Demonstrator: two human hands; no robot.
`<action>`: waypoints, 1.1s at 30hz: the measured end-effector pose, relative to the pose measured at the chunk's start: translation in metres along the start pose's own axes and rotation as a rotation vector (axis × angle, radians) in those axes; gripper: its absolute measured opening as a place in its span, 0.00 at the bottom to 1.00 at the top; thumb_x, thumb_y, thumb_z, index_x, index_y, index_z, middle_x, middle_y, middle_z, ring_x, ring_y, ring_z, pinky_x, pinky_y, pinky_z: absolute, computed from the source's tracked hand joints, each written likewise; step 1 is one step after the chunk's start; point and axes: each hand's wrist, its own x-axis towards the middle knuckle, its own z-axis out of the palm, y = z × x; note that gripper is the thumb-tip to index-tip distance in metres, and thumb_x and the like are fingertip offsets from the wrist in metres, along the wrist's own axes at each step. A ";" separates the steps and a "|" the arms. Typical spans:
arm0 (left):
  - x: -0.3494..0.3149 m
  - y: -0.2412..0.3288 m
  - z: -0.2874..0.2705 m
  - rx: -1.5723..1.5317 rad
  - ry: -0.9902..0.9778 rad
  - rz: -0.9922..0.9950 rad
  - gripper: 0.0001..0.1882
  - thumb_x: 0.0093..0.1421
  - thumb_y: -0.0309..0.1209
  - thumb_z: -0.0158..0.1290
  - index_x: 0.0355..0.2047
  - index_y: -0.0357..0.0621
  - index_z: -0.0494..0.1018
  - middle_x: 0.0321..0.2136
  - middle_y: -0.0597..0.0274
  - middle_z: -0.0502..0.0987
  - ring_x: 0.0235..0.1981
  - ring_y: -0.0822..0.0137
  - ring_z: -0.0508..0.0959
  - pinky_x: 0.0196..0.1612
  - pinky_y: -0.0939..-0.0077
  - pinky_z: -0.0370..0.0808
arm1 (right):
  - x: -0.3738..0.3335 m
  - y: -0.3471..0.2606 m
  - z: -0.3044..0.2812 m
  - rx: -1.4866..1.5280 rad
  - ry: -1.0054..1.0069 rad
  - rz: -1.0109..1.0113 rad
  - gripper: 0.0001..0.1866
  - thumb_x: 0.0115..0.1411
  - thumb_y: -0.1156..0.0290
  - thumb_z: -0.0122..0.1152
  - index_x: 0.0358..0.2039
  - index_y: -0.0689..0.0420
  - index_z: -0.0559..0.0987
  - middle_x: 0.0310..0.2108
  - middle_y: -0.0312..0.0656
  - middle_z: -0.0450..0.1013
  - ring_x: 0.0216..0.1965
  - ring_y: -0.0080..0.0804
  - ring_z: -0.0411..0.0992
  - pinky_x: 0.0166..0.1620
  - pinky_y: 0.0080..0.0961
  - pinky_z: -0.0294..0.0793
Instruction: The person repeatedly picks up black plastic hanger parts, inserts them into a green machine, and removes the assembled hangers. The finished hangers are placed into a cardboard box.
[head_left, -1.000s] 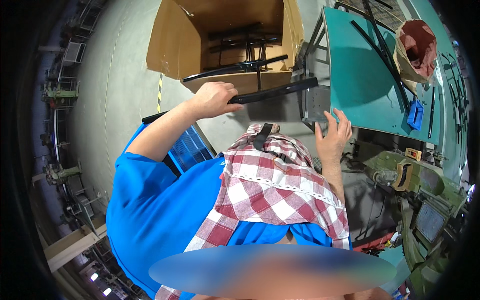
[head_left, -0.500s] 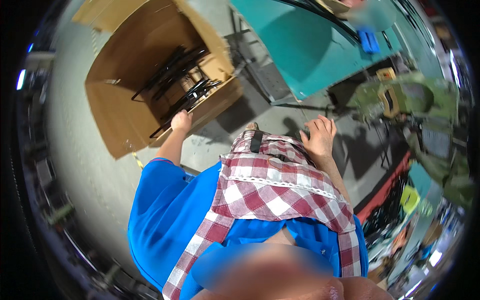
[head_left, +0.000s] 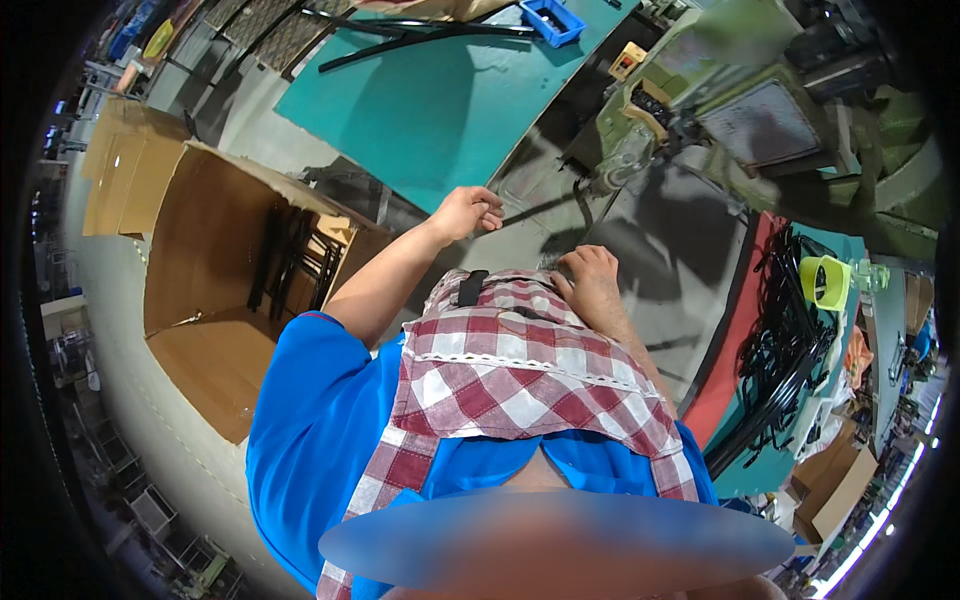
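My left hand (head_left: 468, 213) is held out in front of me, by the near corner of the teal table (head_left: 390, 150). Its fingers are loosely bent and apart, with nothing visible in them. In front of my checked apron (head_left: 520, 345), my right hand (head_left: 592, 283) hangs with fingers loosely stretched, also without anything visible in it. Left of my left forearm stands an open cardboard box (head_left: 205, 240). Black metal frames (head_left: 295, 260) lie inside it, partly hidden by its wall.
Black tubes (head_left: 420, 38) and a blue bin (head_left: 553, 22) lie on the teal table. A green machine (head_left: 690, 80) stands ahead right. At right, a red-edged table (head_left: 722, 370) bears a heap of black bent parts (head_left: 780, 340) and a yellow-green container (head_left: 825, 283).
My view has turned to the right. My left hand has left the cardboard box's edge and swung over toward the teal table's corner. My right hand remains near the apron.
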 end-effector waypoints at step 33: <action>0.107 0.231 -0.030 1.645 0.470 0.468 0.09 0.55 0.25 0.49 0.31 0.42 0.80 0.34 0.52 0.79 0.38 0.54 0.80 0.39 0.61 0.78 | 0.006 0.011 -0.009 -0.078 0.226 0.082 0.11 0.56 0.61 0.60 0.36 0.52 0.78 0.35 0.41 0.73 0.45 0.41 0.69 0.51 0.38 0.62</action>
